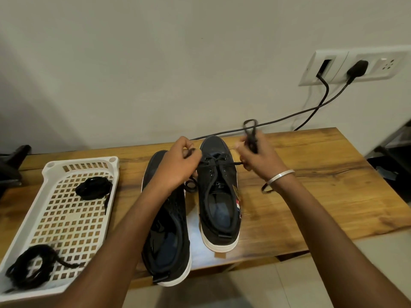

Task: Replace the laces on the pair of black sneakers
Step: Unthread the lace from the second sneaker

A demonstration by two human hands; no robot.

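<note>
- On the wooden tabletop (311, 174): pair of black sneakers (216, 196), white-soled, placed side by side, toes toward the wall.
- Right-hand sneaker: black lace (219, 163) threaded across the front eyelets only.
- Left hand (180, 167): grip pinched on one lace end.
- Right hand (259, 158): grip curled round the other end, loop raised above the fingers.
- Left of the sneakers: white perforated tray (51, 218), two bundled black laces (93, 188) inside.

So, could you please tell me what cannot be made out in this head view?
- Left sneaker: its eyelets, hidden by the left hand and forearm.
- Lace in the right hand: blurred by motion.
- Tongue label on the right sneaker: too small to read.
- Near lace bundle in the white basket: blurred near the frame's edge.
</note>
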